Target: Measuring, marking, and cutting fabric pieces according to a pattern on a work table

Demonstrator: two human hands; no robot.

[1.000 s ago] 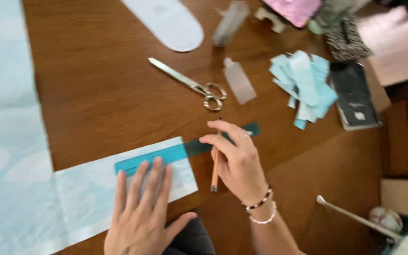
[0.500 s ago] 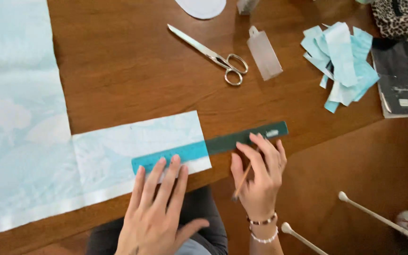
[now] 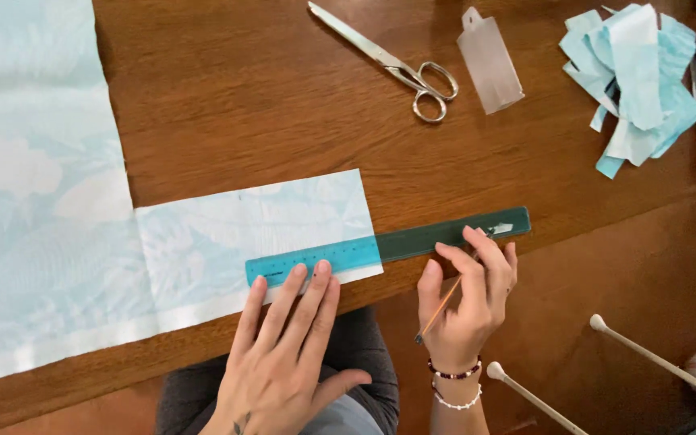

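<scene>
The teal ruler (image 3: 388, 244) lies along the near edge of the pale blue fabric strip (image 3: 235, 234), its long axis running left to right, slightly rising rightward. The left hand (image 3: 283, 354), fingers spread flat, presses its left end; the right hand (image 3: 469, 310) pinches a pencil (image 3: 443, 304) while touching its right end

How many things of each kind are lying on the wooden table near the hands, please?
Rulers: 1
Scissors: 1
Pencils, held in the right hand: 1
Clear plastic sleeves: 1
Large fabric pieces, under the left hand: 1
Heaps of fabric scraps: 1
Total: 6
</scene>
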